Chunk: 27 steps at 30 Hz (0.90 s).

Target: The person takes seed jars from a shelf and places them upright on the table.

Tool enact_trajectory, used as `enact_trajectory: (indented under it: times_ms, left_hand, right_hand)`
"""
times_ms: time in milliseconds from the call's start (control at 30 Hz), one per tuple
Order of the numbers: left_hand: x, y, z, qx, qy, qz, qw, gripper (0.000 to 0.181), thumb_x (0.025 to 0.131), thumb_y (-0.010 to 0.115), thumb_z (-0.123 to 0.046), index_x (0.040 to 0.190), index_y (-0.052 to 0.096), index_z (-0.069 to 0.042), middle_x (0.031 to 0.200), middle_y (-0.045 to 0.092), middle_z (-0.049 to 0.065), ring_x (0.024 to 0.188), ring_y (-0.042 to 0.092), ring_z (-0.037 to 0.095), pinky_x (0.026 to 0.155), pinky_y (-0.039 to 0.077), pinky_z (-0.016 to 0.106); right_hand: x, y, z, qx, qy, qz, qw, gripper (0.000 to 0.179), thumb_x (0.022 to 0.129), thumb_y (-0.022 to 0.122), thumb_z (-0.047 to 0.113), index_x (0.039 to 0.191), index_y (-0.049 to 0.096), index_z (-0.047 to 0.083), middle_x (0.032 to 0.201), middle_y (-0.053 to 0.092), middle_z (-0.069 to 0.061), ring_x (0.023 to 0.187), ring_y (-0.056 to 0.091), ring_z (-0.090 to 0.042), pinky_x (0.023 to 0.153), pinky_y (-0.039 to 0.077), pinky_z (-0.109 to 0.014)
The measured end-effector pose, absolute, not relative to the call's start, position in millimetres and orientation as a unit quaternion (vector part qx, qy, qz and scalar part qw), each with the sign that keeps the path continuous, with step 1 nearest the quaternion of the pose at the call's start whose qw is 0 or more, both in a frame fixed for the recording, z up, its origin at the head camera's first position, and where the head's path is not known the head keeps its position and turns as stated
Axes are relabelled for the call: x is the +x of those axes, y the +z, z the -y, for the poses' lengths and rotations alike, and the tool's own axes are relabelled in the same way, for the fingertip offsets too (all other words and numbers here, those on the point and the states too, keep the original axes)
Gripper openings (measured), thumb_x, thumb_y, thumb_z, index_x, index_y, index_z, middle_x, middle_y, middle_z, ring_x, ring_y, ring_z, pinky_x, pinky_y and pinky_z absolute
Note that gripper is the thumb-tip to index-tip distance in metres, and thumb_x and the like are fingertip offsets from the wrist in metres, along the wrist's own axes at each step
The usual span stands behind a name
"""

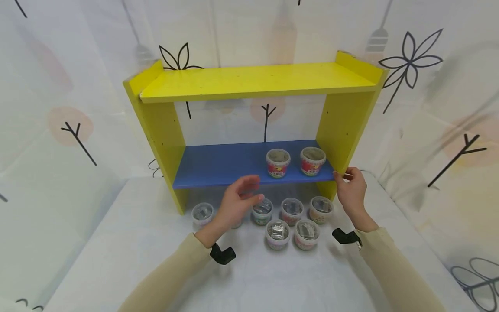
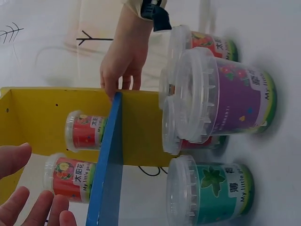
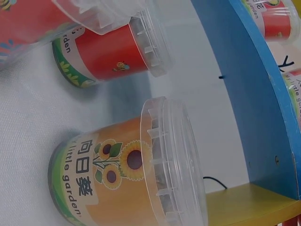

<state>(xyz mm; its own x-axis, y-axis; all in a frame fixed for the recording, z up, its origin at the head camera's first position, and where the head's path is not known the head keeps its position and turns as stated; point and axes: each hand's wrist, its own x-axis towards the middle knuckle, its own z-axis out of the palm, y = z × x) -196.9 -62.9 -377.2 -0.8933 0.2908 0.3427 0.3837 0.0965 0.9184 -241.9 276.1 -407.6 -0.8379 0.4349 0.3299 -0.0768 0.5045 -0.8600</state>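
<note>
A yellow shelf unit point(image 1: 253, 80) with a blue middle board point(image 1: 222, 162) stands before me. Two red-labelled lidded plastic tubs, one at centre point(image 1: 277, 169) and one at right point(image 1: 310, 167), sit on the blue board. My left hand point(image 1: 235, 203) hovers in front of the board's edge, left of these tubs, fingers spread and holding nothing. At the board's right end, my right hand point(image 1: 352, 190) grips the front edge of the yellow side panel point(image 1: 345, 121), thumb on the near side. In the left wrist view, left fingertips point(image 2: 40, 202) overlap a red tub.
Below the board, several lidded tubs stand on the white table, among them an orange sunflower tub point(image 3: 120, 165), a purple tub point(image 2: 242, 96) and a green tub point(image 2: 221, 188). A patterned white cloth point(image 1: 89, 130) hangs behind the shelf.
</note>
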Motion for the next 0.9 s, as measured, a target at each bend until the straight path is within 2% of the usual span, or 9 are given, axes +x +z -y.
enact_trajectory:
  times_ms: [200,367,567,700,900]
  left_hand:
    - [-207,-367,60,-0.236,-0.642,0.728,0.037,0.056,0.087,0.078,-0.012,0.138,0.055,-0.007,0.139,0.057,0.012,0.124,0.056,0.023,0.105,0.043,0.051]
    - [-218,-357,57,-0.225,-0.644,0.73,0.041,0.059,0.085,0.081,-0.014,0.138,0.056,-0.012,0.138,0.058,0.005,0.123,0.057,0.02,0.106,0.044,0.048]
    - [-234,-350,53,-0.221,-0.651,0.725,0.042,0.059,0.085,0.08,-0.014,0.138,0.056,-0.013,0.139,0.057,0.007,0.124,0.056,0.022,0.107,0.041,0.051]
    - [-241,-345,51,-0.214,-0.641,0.737,0.035,0.059,0.085,0.08,-0.015,0.139,0.055,-0.016,0.139,0.057,0.001,0.123,0.056,0.019,0.107,0.043,0.047]
    - [-249,-339,46,-0.206,-0.615,0.761,0.024,0.063,0.085,0.08,-0.016,0.142,0.053,-0.016,0.143,0.054,0.003,0.126,0.055,0.021,0.107,0.043,0.042]
  right_hand:
    - [-243,-407,-276,-0.106,0.482,0.828,0.266,0.041,0.1,0.059,0.029,0.122,0.055,-0.005,0.123,0.056,-0.02,0.113,0.055,-0.034,0.072,0.043,-0.015]
    - [-242,-407,-276,-0.112,0.482,0.828,0.263,0.041,0.1,0.059,0.03,0.121,0.055,-0.005,0.123,0.056,-0.02,0.113,0.055,-0.033,0.072,0.044,-0.016]
    - [-241,-406,-276,-0.112,0.484,0.828,0.259,0.043,0.1,0.059,0.031,0.122,0.054,-0.005,0.124,0.056,-0.02,0.113,0.054,-0.033,0.074,0.045,-0.018]
    - [-241,-406,-276,-0.115,0.483,0.828,0.261,0.042,0.1,0.06,0.031,0.122,0.055,-0.004,0.123,0.056,-0.019,0.113,0.054,-0.032,0.074,0.044,-0.017]
    - [-241,-406,-276,-0.114,0.486,0.827,0.259,0.043,0.1,0.059,0.032,0.123,0.054,-0.004,0.124,0.055,-0.019,0.114,0.054,-0.032,0.076,0.046,-0.019]
